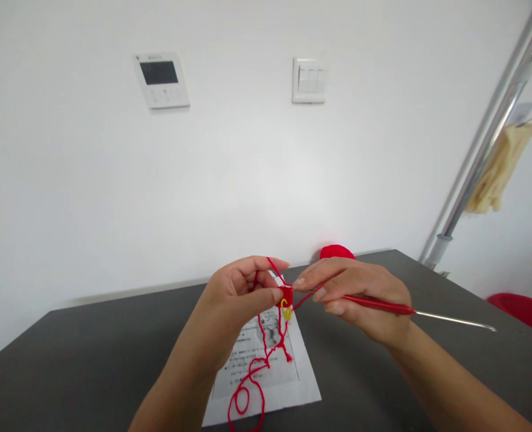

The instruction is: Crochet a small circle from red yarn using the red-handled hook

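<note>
My left hand [239, 291] pinches a small red crochet piece [286, 296] between thumb and fingers, with red yarn [253, 384] looped over its index finger. A yellow stitch marker [286, 312] hangs from the piece. My right hand [360, 297] grips a crochet hook [427, 313] with a red handle and a metal shaft; the hook end meets the piece. The yarn trails down in loops onto a printed paper sheet [292, 384] lying on the dark table [90, 360].
A red yarn ball [336, 252] sits at the table's far edge behind my right hand. A red object [526, 309] shows at the right edge. A metal pole [486, 138] with a beige cloth [499, 171] stands at right. White wall with panels behind.
</note>
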`<move>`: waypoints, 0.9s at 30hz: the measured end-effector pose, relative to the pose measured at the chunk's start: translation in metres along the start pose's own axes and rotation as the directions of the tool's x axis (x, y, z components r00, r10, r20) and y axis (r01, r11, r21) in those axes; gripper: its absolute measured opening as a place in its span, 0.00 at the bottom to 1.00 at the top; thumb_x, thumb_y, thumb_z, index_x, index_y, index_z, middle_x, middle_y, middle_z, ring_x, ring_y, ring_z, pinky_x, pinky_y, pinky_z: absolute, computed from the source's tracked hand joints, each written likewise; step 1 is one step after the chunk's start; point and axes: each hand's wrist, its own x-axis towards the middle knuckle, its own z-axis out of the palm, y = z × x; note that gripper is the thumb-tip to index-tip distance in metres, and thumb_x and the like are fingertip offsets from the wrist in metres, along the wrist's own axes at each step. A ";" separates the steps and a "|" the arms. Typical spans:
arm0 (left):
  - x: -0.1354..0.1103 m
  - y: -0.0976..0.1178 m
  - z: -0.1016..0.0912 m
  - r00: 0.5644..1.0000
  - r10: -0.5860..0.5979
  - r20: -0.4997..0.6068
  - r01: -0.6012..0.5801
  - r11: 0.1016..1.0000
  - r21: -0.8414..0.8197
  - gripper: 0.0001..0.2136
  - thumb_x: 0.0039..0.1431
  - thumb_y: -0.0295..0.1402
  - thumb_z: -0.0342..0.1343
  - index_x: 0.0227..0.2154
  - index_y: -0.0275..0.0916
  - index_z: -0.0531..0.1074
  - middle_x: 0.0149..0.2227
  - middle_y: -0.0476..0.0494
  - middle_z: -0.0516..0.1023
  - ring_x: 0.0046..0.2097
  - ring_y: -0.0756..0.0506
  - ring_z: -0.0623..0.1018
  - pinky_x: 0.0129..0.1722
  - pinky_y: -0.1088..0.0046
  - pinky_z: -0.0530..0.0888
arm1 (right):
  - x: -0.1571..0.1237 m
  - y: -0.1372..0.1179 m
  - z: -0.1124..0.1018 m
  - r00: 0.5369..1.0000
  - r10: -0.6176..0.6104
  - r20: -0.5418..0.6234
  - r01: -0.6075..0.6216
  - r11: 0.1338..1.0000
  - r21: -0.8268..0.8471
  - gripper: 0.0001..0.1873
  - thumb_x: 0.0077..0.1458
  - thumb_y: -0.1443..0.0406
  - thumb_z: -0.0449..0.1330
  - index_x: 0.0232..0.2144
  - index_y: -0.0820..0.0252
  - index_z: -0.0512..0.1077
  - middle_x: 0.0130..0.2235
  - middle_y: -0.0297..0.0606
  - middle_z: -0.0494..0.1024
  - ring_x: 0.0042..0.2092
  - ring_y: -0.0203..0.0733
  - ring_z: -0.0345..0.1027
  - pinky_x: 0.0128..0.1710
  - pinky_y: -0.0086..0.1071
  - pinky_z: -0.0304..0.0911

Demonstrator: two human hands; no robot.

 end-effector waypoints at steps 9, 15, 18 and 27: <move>0.000 0.000 0.001 0.998 0.022 -0.062 -0.014 0.992 0.128 0.13 0.44 0.29 0.65 0.36 0.36 0.79 0.24 0.51 0.75 0.28 0.50 0.72 0.30 0.74 0.68 | 0.004 -0.006 -0.013 0.982 -0.021 0.185 0.037 0.996 -0.084 0.06 0.66 0.69 0.57 0.38 0.63 0.74 0.39 0.48 0.83 0.47 0.39 0.79 0.46 0.30 0.76; -0.004 -0.007 0.003 0.988 0.107 -0.109 -0.069 0.950 0.304 0.13 0.51 0.31 0.61 0.42 0.40 0.77 0.28 0.52 0.74 0.31 0.49 0.72 0.33 0.71 0.69 | 0.004 -0.008 -0.010 0.975 -0.034 0.217 0.063 0.990 -0.128 0.05 0.65 0.72 0.56 0.40 0.63 0.72 0.40 0.47 0.82 0.48 0.39 0.78 0.47 0.30 0.75; -0.007 -0.008 0.006 0.963 0.228 -0.145 -0.130 0.861 0.492 0.14 0.53 0.31 0.59 0.43 0.42 0.77 0.29 0.52 0.74 0.33 0.47 0.73 0.36 0.68 0.69 | 0.005 -0.010 -0.009 0.971 -0.058 0.234 0.105 0.975 -0.195 0.05 0.65 0.72 0.56 0.40 0.64 0.72 0.40 0.47 0.82 0.47 0.39 0.78 0.47 0.29 0.75; -0.014 -0.010 0.017 0.786 0.617 -0.042 -0.285 0.422 0.860 0.13 0.57 0.26 0.53 0.42 0.43 0.77 0.30 0.51 0.75 0.30 0.47 0.71 0.32 0.71 0.68 | 0.000 -0.002 0.004 0.974 -0.154 0.165 0.196 0.941 -0.276 0.04 0.64 0.71 0.57 0.42 0.65 0.70 0.41 0.51 0.81 0.48 0.44 0.77 0.47 0.36 0.76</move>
